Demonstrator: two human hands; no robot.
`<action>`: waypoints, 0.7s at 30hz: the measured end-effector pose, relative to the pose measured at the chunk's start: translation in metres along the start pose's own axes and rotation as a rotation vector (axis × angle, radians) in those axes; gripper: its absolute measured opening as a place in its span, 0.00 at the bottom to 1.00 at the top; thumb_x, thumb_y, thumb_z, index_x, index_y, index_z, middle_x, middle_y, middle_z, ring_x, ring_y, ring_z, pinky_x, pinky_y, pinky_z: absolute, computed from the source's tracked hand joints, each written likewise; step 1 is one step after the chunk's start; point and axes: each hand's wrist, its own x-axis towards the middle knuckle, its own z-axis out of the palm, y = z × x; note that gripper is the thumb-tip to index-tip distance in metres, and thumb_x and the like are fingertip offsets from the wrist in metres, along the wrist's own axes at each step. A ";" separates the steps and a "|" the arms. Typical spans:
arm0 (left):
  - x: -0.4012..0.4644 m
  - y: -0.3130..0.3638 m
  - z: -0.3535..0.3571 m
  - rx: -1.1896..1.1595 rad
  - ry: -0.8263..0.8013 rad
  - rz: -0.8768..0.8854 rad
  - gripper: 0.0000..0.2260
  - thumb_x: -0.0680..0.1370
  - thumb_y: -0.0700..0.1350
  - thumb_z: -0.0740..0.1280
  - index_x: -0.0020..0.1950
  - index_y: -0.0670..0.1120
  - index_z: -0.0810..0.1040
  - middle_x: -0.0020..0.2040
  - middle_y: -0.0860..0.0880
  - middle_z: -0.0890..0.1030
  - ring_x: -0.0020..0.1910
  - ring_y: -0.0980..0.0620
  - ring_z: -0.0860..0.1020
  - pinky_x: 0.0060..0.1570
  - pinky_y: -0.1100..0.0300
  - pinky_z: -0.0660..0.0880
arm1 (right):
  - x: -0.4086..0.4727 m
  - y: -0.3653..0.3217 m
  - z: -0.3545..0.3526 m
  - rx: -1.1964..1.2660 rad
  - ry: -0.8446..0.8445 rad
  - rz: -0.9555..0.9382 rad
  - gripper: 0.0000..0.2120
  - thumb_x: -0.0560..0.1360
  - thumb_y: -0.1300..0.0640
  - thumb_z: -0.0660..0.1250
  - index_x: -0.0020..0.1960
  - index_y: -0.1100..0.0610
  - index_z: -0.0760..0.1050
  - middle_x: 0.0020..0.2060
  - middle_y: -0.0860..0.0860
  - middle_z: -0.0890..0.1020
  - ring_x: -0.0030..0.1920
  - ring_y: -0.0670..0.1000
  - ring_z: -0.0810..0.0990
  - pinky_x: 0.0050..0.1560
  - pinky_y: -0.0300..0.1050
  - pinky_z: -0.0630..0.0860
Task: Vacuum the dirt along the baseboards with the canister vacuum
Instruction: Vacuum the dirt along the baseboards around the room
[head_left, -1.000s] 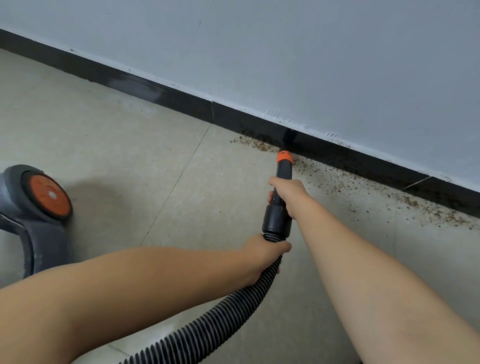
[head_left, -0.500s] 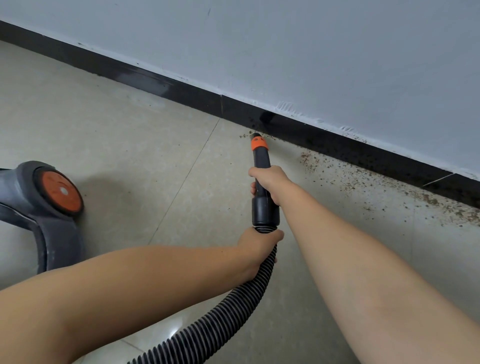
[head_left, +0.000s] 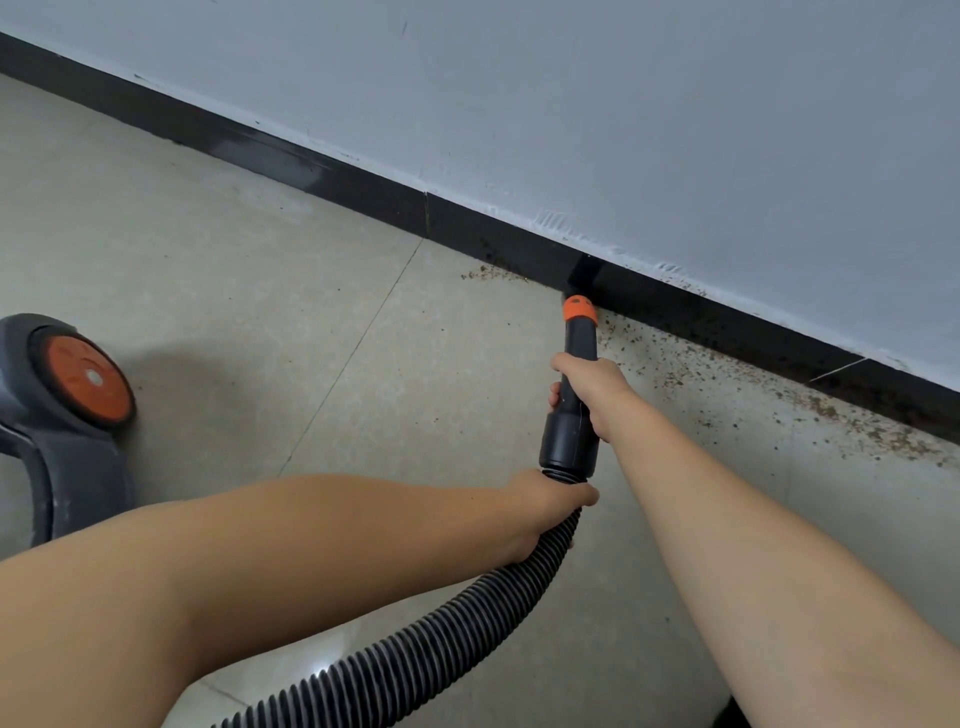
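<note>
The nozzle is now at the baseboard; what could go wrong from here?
1. The nozzle sits between two dirt areas: a small patch by the baseboard could be skipped if the sweep goes only toward the wide scatter.
2. The hose, bent under the left hand, could tug the canister.
3. The right hand may scrape the baseboard.

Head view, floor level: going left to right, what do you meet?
Canister vacuum's orange wheel → small dirt patch by the baseboard → orange-tipped nozzle → long dirt scatter along the baseboard.
</note>
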 end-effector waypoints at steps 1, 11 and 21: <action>0.000 0.000 0.000 -0.006 0.007 0.002 0.10 0.75 0.42 0.70 0.52 0.42 0.73 0.37 0.45 0.73 0.31 0.49 0.73 0.31 0.59 0.73 | 0.000 -0.001 0.001 -0.001 -0.012 0.000 0.08 0.73 0.61 0.66 0.50 0.61 0.70 0.30 0.55 0.76 0.24 0.51 0.75 0.32 0.45 0.77; 0.006 0.004 -0.016 -0.097 0.097 0.034 0.06 0.75 0.41 0.69 0.46 0.42 0.72 0.35 0.45 0.73 0.29 0.49 0.72 0.34 0.58 0.73 | 0.005 -0.016 0.033 -0.056 -0.152 -0.028 0.06 0.73 0.62 0.65 0.46 0.59 0.68 0.27 0.54 0.75 0.21 0.50 0.73 0.27 0.42 0.76; 0.012 0.013 -0.030 -0.156 0.144 0.048 0.06 0.76 0.41 0.68 0.48 0.41 0.72 0.35 0.45 0.72 0.29 0.48 0.72 0.29 0.61 0.72 | 0.014 -0.028 0.060 -0.150 -0.207 -0.063 0.06 0.73 0.62 0.65 0.46 0.59 0.68 0.29 0.55 0.75 0.22 0.50 0.74 0.27 0.42 0.76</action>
